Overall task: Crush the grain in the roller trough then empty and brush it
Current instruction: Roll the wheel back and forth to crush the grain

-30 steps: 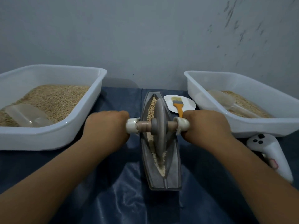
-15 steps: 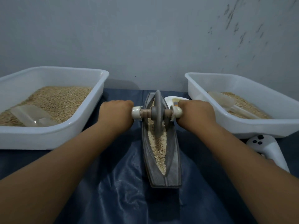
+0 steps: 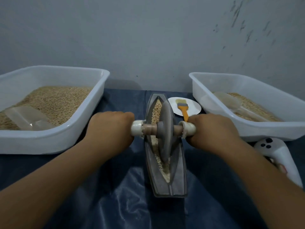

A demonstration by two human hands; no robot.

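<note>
Grain [image 3: 158, 107] lay along the narrow grey trough [image 3: 165, 187] at the middle of the blue-covered counter [image 3: 115, 204], with the stone wheel [image 3: 165, 129] standing upright in the groove about midway. To crush well, the wheel probably needed steady, even downward pressure from both sides, rolled the full length of the groove without tilting so kernels did not spill over the rim. The left hand [image 3: 109, 129] was curled tight round the left end of the axle handle [image 3: 137, 129], and the right hand [image 3: 212, 131] was wrapped the same way round the right end. A brush [image 3: 182, 107] waited on a small white plate [image 3: 193, 108] just behind, between the trough and the right tub [image 3: 247, 129]; the left tub [image 3: 54, 142] held more grain.
</note>
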